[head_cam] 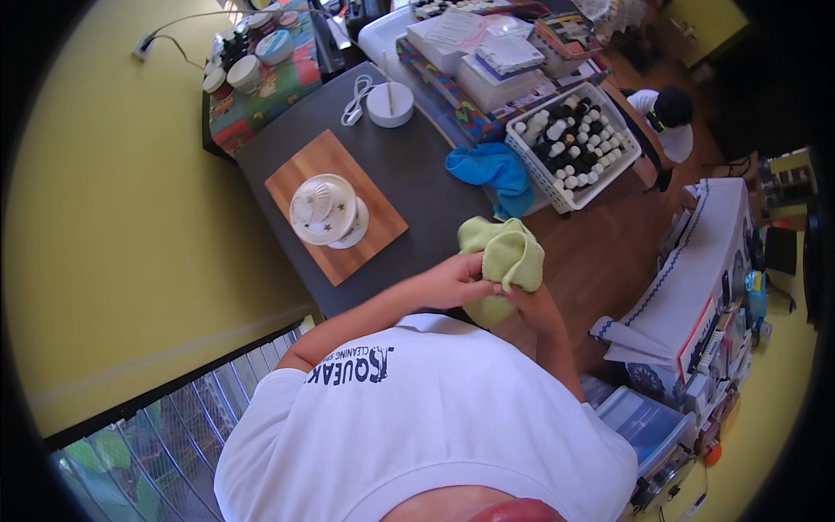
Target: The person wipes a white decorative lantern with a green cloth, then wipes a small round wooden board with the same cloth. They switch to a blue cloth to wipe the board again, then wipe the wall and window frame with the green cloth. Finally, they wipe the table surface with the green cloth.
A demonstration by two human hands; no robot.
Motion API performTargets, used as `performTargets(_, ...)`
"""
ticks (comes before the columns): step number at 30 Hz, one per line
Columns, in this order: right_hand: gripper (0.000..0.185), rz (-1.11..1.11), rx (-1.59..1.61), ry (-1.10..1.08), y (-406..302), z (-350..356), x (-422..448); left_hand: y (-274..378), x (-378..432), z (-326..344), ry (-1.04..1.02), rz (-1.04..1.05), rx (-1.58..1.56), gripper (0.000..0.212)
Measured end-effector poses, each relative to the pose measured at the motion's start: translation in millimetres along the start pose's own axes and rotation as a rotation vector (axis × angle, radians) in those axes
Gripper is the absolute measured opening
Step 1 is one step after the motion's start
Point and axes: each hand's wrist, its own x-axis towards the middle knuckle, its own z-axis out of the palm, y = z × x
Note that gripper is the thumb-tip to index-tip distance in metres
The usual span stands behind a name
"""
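Note:
A light green cloth [512, 254] is bunched up in front of my chest. My left hand [453, 282] grips it from the left, with thumb and fingers at its folds. My right hand [531, 307] holds the same cloth from the right, its fingers partly hidden behind the fabric. On the dark grey table [424, 169] ahead lies a striped wooden board [372, 241]. A white lidded ceramic pot [326, 209] with star-shaped cut-outs stands on that board, apart from both hands. A blue cloth [492, 169] lies crumpled near the table's right edge.
Beyond the board sits a round white device [390, 104] with a coiled white cable [357, 98]. A white plastic basket [567, 199] full of small capped bottles stands at right. Jars [244, 73] occupy a patterned cloth at left. A person [665, 121] is farther off at right.

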Motion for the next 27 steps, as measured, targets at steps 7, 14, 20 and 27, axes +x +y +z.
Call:
performTargets(7, 0.051, 0.013, 0.078, 0.069, -24.5, -44.7, -9.6, 16.6, 13.1, -41.5, 0.063, -0.281, 0.293, 0.038)
performTargets(14, 0.042, 0.292, -0.333, -0.56, -40.8, -74.2, 42.5, -26.8, 41.8, -47.3, 0.552, 0.154, 0.935, 0.051)
performTargets(20, 0.048, 0.415, -0.663, -0.293, 9.1, -105.0, 81.5, -13.0, -93.6, -16.8, 1.145, 0.205, 0.834, 0.035)
performTargets(27, 0.075, 0.129, -1.097, -0.211, -48.8, -39.9, 102.7, -34.3, -180.4, 2.3, 1.477, -0.003, 0.611, 0.029)
